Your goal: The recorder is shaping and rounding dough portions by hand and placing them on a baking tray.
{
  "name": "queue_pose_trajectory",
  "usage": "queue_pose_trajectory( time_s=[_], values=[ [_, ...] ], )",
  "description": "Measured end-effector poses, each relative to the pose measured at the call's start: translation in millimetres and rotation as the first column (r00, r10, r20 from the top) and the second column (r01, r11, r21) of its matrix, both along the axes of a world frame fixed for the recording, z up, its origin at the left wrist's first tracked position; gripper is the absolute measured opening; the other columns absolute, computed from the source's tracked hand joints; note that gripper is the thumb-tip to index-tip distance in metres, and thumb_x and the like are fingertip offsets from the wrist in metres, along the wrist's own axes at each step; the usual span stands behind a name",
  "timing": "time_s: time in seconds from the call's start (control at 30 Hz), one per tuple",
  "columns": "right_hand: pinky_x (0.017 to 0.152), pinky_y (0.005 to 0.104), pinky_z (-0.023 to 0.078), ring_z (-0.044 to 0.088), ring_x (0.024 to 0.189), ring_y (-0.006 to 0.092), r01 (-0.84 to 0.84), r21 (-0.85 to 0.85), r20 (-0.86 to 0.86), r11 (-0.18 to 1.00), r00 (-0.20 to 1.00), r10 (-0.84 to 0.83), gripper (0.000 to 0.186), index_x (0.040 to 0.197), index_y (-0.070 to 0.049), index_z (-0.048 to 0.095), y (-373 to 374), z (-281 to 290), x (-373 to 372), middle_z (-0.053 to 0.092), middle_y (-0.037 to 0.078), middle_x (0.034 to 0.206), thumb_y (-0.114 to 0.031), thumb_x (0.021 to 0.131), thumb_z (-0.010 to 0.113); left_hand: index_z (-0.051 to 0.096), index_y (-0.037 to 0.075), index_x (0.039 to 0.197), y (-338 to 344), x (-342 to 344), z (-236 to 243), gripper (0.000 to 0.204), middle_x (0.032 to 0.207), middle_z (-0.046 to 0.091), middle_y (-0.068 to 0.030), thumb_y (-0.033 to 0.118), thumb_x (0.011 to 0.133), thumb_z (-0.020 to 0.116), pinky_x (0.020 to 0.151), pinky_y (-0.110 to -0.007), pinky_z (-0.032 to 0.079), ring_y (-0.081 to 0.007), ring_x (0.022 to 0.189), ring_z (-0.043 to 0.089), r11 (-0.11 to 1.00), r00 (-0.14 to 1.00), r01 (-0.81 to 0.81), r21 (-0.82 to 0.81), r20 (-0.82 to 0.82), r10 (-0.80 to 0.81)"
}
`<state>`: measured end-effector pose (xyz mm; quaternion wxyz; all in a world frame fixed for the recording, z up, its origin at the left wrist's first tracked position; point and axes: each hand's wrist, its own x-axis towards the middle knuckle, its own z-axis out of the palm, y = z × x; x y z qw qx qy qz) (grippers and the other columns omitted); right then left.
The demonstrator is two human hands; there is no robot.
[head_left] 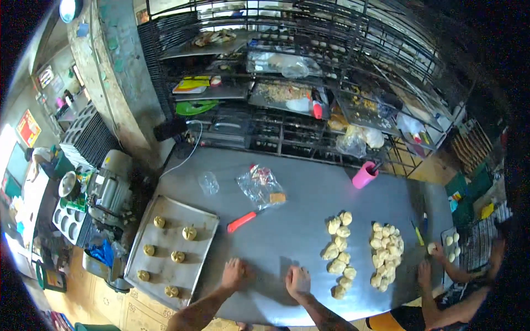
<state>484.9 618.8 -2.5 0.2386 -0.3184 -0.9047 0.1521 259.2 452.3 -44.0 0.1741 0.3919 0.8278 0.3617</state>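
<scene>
My left hand [234, 274] rests on the metal tabletop close to the baking tray [205, 243], its fingers curled down over whatever is beneath. To its right, my right hand [298, 280] is likewise cupped on the table, and its palm is hidden. On the tray several round dough balls [189, 233] sit spaced apart, with marked tops. Right of my right hand lies a column of rough dough pieces [339, 254], and beyond it a bigger cluster of dough lumps [387, 255]. A knife with a red handle [242, 222] lies ahead of my hands.
A clear plastic bag [260, 185] and a pink cup [364, 175] stand farther back. Dark racks [276, 132] line the back edge. At the right, another person's hands [437, 252] work beside a small tray [448, 266] of dough balls. A motor machine [110, 187] is at left.
</scene>
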Motion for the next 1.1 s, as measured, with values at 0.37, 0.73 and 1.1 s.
queue_pose_trajectory(
  time_s=[0.37,0.73,1.1],
  values=[
    [0.085,0.0462,0.047,0.06,0.094,0.0336,-0.057,0.05,0.051,0.997,0.997,0.054,0.044,0.12,-0.005,0.063,0.3,29.7,-48.8,0.065,0.015,0.11,-0.016,0.08,0.079,0.06,0.008,0.109,52.4,30.3,55.1,0.038,0.109,0.063,-0.0098,0.024,0.08,0.077,0.088,-0.049,0.047,-0.0346,0.1,0.058,1.0,0.953,0.026,0.01,-0.302,-0.022],
    [0.08,0.0331,0.054,0.065,0.089,0.0228,-0.232,-0.907,-0.332,0.352,0.907,-0.258,0.026,0.114,0.0,0.069,-1.9,10.7,-65.5,0.062,0.013,0.117,-0.008,0.089,0.071,0.065,0.011,0.13,-15.2,1.8,112.7,0.049,0.132,0.067,-0.0132,0.042,0.091,0.066,0.104,-0.05,0.045,-0.0351,0.119,0.061,0.859,0.839,0.511,0.026,0.202,-0.505],
    [0.084,0.0402,0.056,0.066,0.094,0.0329,-0.372,-0.523,-0.061,0.767,0.914,0.402,0.04,0.131,-0.006,0.067,-216.8,109.0,-349.9,0.061,0.015,0.117,-0.016,0.092,0.073,0.065,0.009,0.128,-272.6,-151.1,122.7,0.046,0.125,0.061,-0.0115,0.019,0.085,0.078,0.088,-0.044,0.051,-0.0336,0.103,0.058,0.975,0.958,-0.217,0.036,-0.184,0.22]
  ],
)
